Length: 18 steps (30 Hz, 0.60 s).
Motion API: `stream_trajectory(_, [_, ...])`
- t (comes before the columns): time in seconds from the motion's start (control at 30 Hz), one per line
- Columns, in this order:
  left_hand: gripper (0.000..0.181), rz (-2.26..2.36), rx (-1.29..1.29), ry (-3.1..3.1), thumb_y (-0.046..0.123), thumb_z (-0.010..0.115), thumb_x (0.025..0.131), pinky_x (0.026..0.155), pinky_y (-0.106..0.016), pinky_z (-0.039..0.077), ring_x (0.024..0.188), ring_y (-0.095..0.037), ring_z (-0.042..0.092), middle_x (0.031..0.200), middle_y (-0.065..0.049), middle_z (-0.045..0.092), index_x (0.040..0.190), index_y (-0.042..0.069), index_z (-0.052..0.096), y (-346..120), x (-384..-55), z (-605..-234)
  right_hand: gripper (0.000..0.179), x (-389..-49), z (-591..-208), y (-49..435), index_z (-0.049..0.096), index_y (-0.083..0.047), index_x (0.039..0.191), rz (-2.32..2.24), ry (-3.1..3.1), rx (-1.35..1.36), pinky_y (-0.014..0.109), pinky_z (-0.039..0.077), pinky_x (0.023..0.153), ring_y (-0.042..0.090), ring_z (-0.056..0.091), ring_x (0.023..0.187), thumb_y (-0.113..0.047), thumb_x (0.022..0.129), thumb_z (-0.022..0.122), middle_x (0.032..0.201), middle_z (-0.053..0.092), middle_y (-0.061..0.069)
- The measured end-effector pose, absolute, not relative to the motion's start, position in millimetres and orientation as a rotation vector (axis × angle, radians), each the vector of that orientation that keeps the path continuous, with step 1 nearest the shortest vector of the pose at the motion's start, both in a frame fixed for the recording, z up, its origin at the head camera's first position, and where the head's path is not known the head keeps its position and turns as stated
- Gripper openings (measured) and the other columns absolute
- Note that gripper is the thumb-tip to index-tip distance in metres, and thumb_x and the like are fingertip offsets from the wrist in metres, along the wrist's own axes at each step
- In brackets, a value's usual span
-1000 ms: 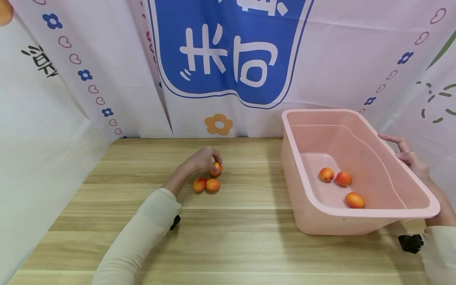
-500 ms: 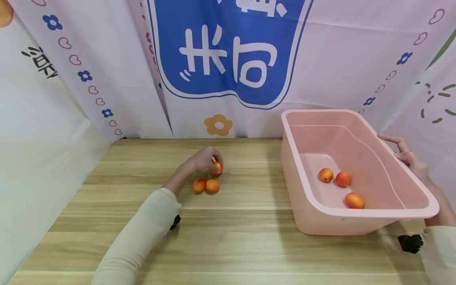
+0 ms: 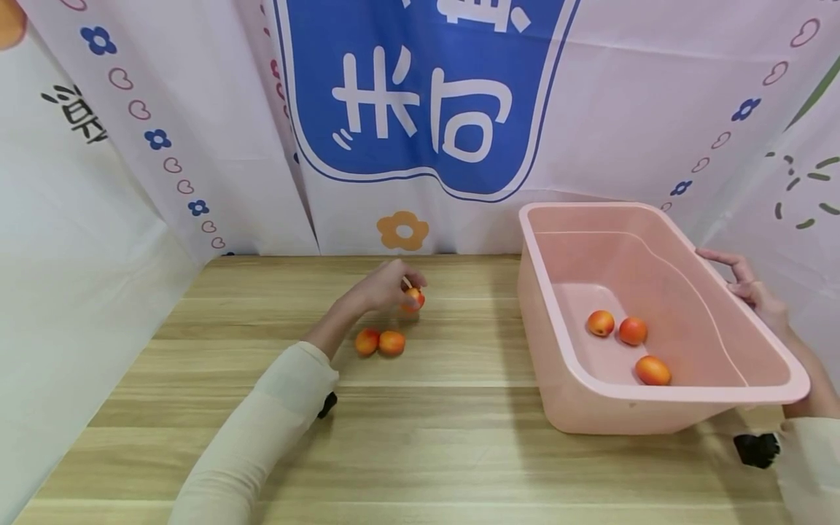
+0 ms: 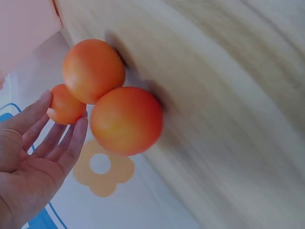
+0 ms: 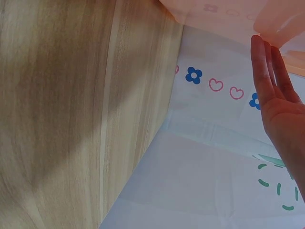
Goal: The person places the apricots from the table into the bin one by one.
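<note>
My left hand [image 3: 387, 286] pinches an orange-red apricot [image 3: 413, 300] between thumb and fingers, over the far middle of the table. In the left wrist view the left hand [image 4: 38, 162] holds that apricot [image 4: 66, 105] by its sides. Two more apricots, a redder one [image 3: 367, 342] and an oranger one [image 3: 392, 343], lie side by side nearer the viewer. My right hand [image 3: 761, 295] is at the outer right side of a pink plastic tub [image 3: 551, 350]. In the right wrist view the right hand [image 5: 279, 90] has straight fingers, tips against the tub's outside; its thumb is hidden there.
Inside the tub lie three apricots, one at left [image 3: 600, 323], one beside it [image 3: 633, 331] and one nearer [image 3: 652, 370]. The tub stands on the right part of the wooden table [image 3: 446, 452]. A printed white cloth [image 3: 472, 226] hangs behind the table.
My left hand has moved right and away from the viewer with the pinched apricot, apart from the other two. The right hand and the tub stay in place.
</note>
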State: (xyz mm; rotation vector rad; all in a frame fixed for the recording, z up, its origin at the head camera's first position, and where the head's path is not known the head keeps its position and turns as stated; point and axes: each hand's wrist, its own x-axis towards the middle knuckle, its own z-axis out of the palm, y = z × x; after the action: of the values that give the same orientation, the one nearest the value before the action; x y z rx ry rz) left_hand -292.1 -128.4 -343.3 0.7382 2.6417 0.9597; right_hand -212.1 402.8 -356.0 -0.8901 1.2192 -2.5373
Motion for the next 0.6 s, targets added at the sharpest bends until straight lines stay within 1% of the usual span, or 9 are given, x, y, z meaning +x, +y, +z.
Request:
stream_trajectory(0.03, [0.033,0.957,0.745,2.645,-0.006,0.076,0.089,0.093,-0.038,0.059,0.103,-0.033,0.07,0.114,-0.02,0.072,0.122,-0.01,0.07,-126.0,-292.2,-341.6,0.089,-212.5,-356.0,403.0,0.044,0.0,0.149,-2.536,1.204,-0.894,0.027,0.051,0.048,0.024,0.049,0.048,0.002,0.09,-0.023,0.07,0.061,0.012])
stream_trajectory(0.1, [0.031,0.951,0.762,2.649,-0.005,0.076,0.089,0.091,-0.037,0.06,0.102,-0.033,0.07,0.113,-0.02,0.073,0.119,-0.01,0.071,-121.1,-292.2,-338.0,0.089,-212.8,-356.1,403.3,0.044,0.0,0.149,-2.533,1.206,-0.896,0.027,0.049,0.047,0.022,0.057,0.052,0.002,0.09,-0.023,0.07,0.061,0.013])
stream_trajectory(0.13, [0.029,0.947,0.774,2.652,-0.005,0.076,0.089,0.089,-0.036,0.06,0.101,-0.033,0.07,0.113,-0.02,0.073,0.118,-0.01,0.072,-118.3,-292.1,-336.0,0.089,-212.5,-356.1,403.2,0.044,-0.001,0.149,-2.531,1.227,-0.894,0.027,0.049,0.047,0.022,0.056,0.051,0.002,0.09,-0.022,0.07,0.061,0.012])
stream_trajectory(0.23, [0.024,0.951,0.826,2.657,-0.004,0.077,0.089,0.087,-0.035,0.061,0.099,-0.033,0.071,0.109,-0.019,0.074,0.112,-0.008,0.075,-110.1,-291.4,-328.5,0.089,-211.1,-355.7,402.6,0.046,-0.002,0.148,-2.538,1.263,-0.872,0.025,0.05,0.047,0.023,0.042,0.045,0.002,0.09,-0.022,0.069,0.062,0.01])
stream_trajectory(0.33, [0.021,0.963,0.868,2.656,-0.002,0.079,0.088,0.085,-0.033,0.061,0.099,-0.031,0.072,0.105,-0.016,0.076,0.108,-0.006,0.076,-102.8,-290.4,-319.0,0.088,-209.7,-355.5,402.0,0.046,-0.002,0.148,-2.54,1.296,-0.863,0.025,0.049,0.045,0.023,0.042,0.044,0.003,0.091,-0.021,0.067,0.061,0.009])
stream_trajectory(0.4, [0.021,0.98,0.881,2.648,0.0,0.08,0.088,0.085,-0.033,0.061,0.099,-0.03,0.071,0.103,-0.015,0.076,0.108,-0.005,0.077,-98.1,-289.7,-312.5,0.087,-209.4,-355.3,401.8,0.046,-0.002,0.148,-2.538,1.307,-0.863,0.027,0.045,0.043,0.021,0.053,0.046,0.003,0.092,-0.02,0.067,0.06,0.009])
stream_trajectory(0.47, [0.021,0.993,0.886,2.638,0.001,0.081,0.088,0.086,-0.033,0.06,0.1,-0.029,0.071,0.102,-0.013,0.076,0.108,-0.003,0.077,-93.7,-289.0,-306.3,0.086,-209.4,-354.9,401.6,0.045,-0.002,0.148,-2.534,1.313,-0.869,0.027,0.045,0.043,0.02,0.057,0.049,0.003,0.092,-0.019,0.067,0.059,0.009])
stream_trajectory(0.53, [0.022,0.998,0.896,2.633,0.001,0.08,0.088,0.087,-0.032,0.06,0.1,-0.028,0.07,0.103,-0.013,0.075,0.11,-0.002,0.077,-89.4,-288.5,-301.0,0.086,-209.4,-354.2,401.0,0.045,-0.002,0.149,-2.531,1.317,-0.873,0.027,0.045,0.043,0.021,0.052,0.046,0.003,0.092,-0.02,0.066,0.059,0.009])
stream_trajectory(0.6, [0.022,1.007,0.896,2.623,0.001,0.08,0.089,0.088,-0.032,0.06,0.1,-0.028,0.069,0.103,-0.012,0.075,0.11,-0.001,0.077,-85.2,-288.1,-296.5,0.087,-209.1,-353.1,400.2,0.046,-0.003,0.149,-2.524,1.342,-0.867,0.025,0.046,0.044,0.023,0.041,0.043,0.004,0.092,-0.019,0.066,0.059,0.008])
